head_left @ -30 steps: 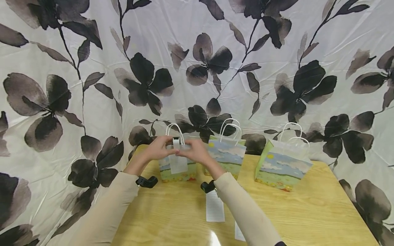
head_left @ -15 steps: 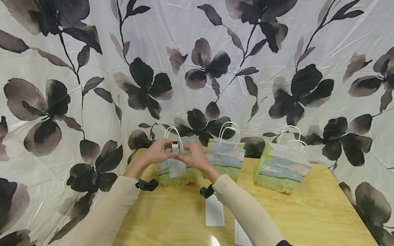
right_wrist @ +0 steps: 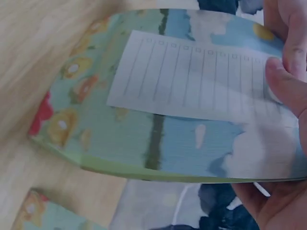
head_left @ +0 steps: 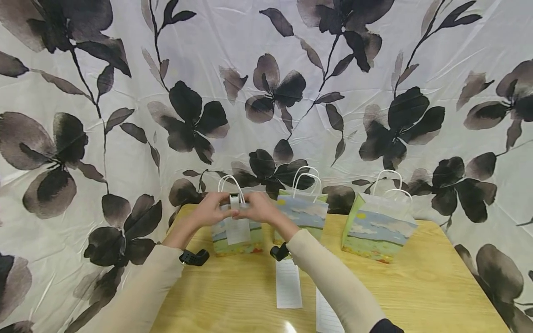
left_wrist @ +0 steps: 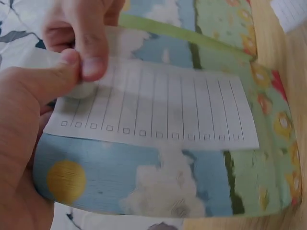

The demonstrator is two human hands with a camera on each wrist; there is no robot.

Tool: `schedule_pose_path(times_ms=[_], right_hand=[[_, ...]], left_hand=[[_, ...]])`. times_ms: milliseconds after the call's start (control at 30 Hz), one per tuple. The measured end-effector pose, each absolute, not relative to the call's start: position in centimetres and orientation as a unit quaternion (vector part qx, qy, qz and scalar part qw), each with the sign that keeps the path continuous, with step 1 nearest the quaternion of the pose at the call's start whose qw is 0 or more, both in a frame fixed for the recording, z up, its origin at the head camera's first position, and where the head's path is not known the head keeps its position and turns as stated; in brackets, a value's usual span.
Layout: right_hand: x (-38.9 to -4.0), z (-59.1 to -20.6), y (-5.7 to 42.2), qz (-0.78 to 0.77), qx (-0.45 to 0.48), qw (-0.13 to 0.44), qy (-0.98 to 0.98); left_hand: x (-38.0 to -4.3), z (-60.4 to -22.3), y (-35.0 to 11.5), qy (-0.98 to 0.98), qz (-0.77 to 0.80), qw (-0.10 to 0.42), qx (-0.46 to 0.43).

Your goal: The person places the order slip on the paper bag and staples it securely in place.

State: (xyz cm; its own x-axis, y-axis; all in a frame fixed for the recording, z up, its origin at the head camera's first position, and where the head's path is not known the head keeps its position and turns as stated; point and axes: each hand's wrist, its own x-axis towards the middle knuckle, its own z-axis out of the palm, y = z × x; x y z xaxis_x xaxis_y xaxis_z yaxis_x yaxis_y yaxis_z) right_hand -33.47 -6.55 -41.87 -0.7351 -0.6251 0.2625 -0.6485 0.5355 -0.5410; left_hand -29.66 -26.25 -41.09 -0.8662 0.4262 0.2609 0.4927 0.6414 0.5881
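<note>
A paper gift bag (head_left: 221,240), printed with clouds and a flowery meadow, stands at the left of the table with white handles up. Over its front lies a white lined checklist (left_wrist: 163,105). A small white clip (head_left: 234,201) with a dark top sits at the bag's upper edge, partly hidden by the thumbs. My left hand (head_left: 211,210) grips that edge, thumb in front and fingers behind. Opposite, my right hand (head_left: 260,208) grips the same edge, its thumb (right_wrist: 283,86) over the white clip. Both thumbs meet at the clip's lower end.
Two matching gift bags stand to the right, a middle bag (head_left: 306,212) and a right bag (head_left: 379,226). Two more lined checklists, a nearer one (head_left: 326,312) and another (head_left: 288,284), lie on the wooden table (head_left: 233,296). A flowered curtain (head_left: 333,115) hangs behind.
The head view shifts slightly, so everything sits a little lower and further left. Both hands keep their grip at the bag's top edge, with the thumbs still together.
</note>
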Motion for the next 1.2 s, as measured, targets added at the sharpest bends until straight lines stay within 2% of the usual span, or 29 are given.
schedule_pose_path(times_ms=[133,333,500,633,1033,1200], right_hand=[[-33.8,-41.9,-6.9,0.323,0.378,0.022,-0.868],[-33.7,-42.3,-7.2,0.307,0.392,0.08,-0.863],[-33.1,-42.7,-7.7,0.345,0.395,0.099,-0.846],[-32.7,-43.4,-7.8,0.367,0.396,0.118,-0.833],[-32.8,-43.7,-6.9,0.399,0.393,0.051,-0.827],[-33.1,-43.6,-7.2,0.379,0.399,0.035,-0.834]], left_hand=[[-29.4,-40.6,-26.5,-0.921,-0.287,0.068,-0.255],[-29.4,-40.3,-26.3,-0.94,-0.217,0.098,-0.243],[-29.1,-40.8,-26.4,-0.932,-0.23,0.129,-0.25],[-28.7,-41.2,-26.3,-0.919,-0.264,0.129,-0.263],[-28.8,-41.1,-26.2,-0.916,-0.271,0.106,-0.277],[-28.9,-40.7,-26.8,-0.924,-0.272,0.072,-0.26]])
